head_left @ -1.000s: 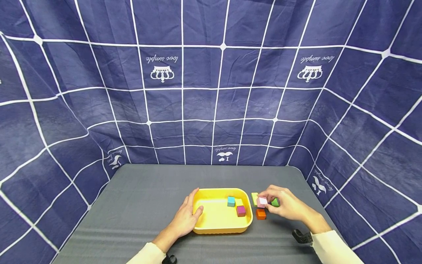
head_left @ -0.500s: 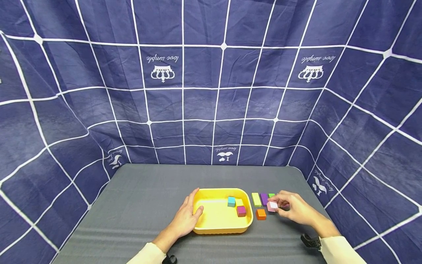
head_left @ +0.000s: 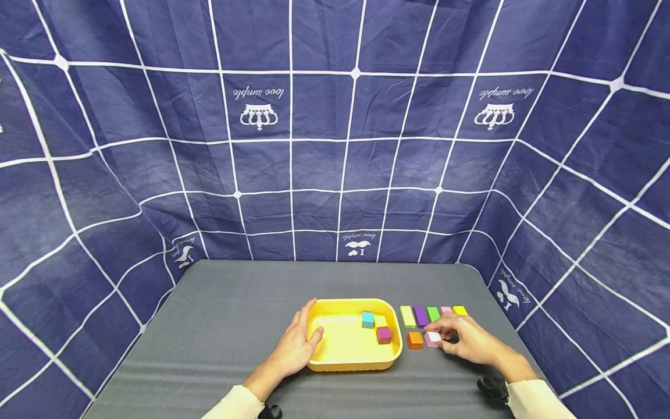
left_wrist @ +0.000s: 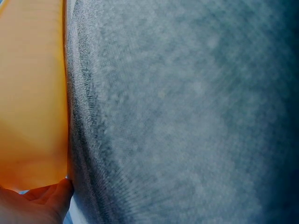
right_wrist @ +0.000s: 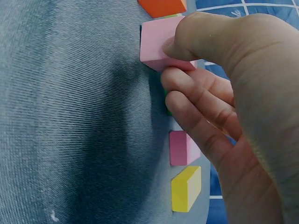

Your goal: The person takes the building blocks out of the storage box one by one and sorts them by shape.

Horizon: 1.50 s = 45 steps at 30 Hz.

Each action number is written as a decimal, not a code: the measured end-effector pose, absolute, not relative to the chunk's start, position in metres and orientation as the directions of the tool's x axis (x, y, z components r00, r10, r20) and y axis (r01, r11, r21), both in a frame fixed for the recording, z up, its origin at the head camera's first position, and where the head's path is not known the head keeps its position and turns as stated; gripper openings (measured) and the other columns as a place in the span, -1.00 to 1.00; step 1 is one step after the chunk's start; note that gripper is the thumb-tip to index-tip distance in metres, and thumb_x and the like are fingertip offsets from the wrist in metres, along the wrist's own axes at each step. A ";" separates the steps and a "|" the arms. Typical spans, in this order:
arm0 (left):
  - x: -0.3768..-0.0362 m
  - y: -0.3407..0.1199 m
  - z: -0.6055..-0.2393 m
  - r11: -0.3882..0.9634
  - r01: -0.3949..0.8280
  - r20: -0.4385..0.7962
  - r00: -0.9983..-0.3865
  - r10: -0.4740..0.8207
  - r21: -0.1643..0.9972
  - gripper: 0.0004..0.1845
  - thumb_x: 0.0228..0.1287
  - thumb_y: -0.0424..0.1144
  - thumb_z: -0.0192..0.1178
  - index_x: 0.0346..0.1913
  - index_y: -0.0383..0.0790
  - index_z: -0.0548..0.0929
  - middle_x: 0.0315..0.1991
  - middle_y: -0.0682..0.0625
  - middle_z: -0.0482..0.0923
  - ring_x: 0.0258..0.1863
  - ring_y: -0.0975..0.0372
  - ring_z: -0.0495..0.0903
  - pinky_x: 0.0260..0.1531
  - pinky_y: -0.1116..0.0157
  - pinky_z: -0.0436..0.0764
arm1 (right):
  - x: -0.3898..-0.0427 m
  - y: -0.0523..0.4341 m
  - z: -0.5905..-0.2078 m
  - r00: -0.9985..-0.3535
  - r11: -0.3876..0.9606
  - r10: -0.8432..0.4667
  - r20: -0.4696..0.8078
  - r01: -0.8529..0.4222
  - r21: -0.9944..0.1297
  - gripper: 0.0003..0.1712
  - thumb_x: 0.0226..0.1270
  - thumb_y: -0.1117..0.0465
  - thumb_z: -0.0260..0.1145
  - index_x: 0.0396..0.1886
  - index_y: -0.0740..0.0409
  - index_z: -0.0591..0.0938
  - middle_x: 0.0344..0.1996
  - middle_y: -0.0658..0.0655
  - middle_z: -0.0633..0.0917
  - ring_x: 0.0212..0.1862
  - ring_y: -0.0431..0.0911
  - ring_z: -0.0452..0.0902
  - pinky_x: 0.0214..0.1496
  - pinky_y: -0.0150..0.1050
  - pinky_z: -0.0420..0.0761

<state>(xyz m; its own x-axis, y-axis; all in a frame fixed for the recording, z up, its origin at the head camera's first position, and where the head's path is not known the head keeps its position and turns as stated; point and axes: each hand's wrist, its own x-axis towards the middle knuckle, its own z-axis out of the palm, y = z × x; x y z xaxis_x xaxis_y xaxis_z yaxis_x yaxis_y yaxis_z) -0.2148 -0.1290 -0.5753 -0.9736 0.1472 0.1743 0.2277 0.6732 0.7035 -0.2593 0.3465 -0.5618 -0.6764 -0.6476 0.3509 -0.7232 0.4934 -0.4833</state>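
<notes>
Pale pink matte square block (head_left: 432,338), lower than a second ago, I see it set on grey woven cloth just right of the yellow plastic tray (head_left: 335,364), my right hand (head_left: 467,342) pinching it, orange cube (head_left: 414,340) between, left hand (head_left: 296,348) spread flat on the tray's rim.

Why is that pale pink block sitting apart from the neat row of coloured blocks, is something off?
Nothing looks damaged or spilled. The pale pink block is pinched by the right hand, beside the orange block, in front of the tidy row. The left hand rests on the yellow tray.
</notes>
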 end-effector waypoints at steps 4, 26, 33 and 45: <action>-0.215 -0.129 -0.575 0.673 0.231 0.176 -0.973 0.150 0.702 -0.19 0.71 -0.13 0.31 0.84 -0.14 0.24 0.52 -0.34 0.57 0.47 -0.25 0.68 0.52 -0.34 0.62 | -0.258 0.345 -0.563 -0.688 0.489 -0.643 0.337 -0.707 -0.512 -0.54 0.29 0.49 0.68 0.17 0.21 0.88 -0.11 0.11 0.90 -0.16 -0.32 0.77 -0.11 -0.24 0.87; -0.215 -0.128 -0.575 0.671 0.224 0.174 -0.974 0.142 0.706 -0.19 0.71 -0.13 0.32 0.84 -0.12 0.25 0.51 -0.33 0.58 0.45 -0.24 0.70 0.50 -0.34 0.63 | -0.252 0.335 -0.543 -0.681 0.579 -0.621 0.388 -0.733 -0.358 -0.68 0.41 0.32 0.68 0.12 0.19 0.91 -0.24 -0.01 0.72 -0.27 -0.49 0.53 -0.26 -0.41 0.59; -0.214 -0.129 -0.575 0.675 0.222 0.170 -0.975 0.143 0.703 -0.20 0.71 -0.13 0.32 0.84 -0.09 0.25 0.51 -0.32 0.58 0.43 -0.22 0.70 0.50 -0.33 0.63 | -0.251 0.319 -0.529 -0.677 0.572 -0.635 0.372 -0.736 -0.364 -0.69 0.46 0.31 0.66 0.15 0.20 0.89 -0.15 0.03 0.78 -0.24 -0.52 0.55 -0.24 -0.40 0.66; -0.215 -0.130 -0.577 0.673 0.235 0.181 -0.972 0.151 0.701 -0.19 0.71 -0.14 0.33 0.84 -0.13 0.24 0.49 -0.32 0.59 0.42 -0.22 0.71 0.49 -0.32 0.64 | -0.259 0.279 -0.507 -0.659 0.551 -0.672 0.338 -0.749 -0.367 -0.64 0.53 0.28 0.63 0.26 0.17 0.87 0.01 -0.03 0.81 -0.17 -0.29 0.73 -0.11 -0.20 0.84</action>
<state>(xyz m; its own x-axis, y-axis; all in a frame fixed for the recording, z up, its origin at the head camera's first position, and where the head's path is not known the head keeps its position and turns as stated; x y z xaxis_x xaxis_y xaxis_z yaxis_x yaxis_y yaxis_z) -0.2153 -0.1298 -0.5773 -0.9718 0.1509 0.1809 0.2351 0.6735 0.7008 -0.2585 0.2786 -0.5071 -0.6595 -0.6717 0.3376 -0.7493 0.5512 -0.3670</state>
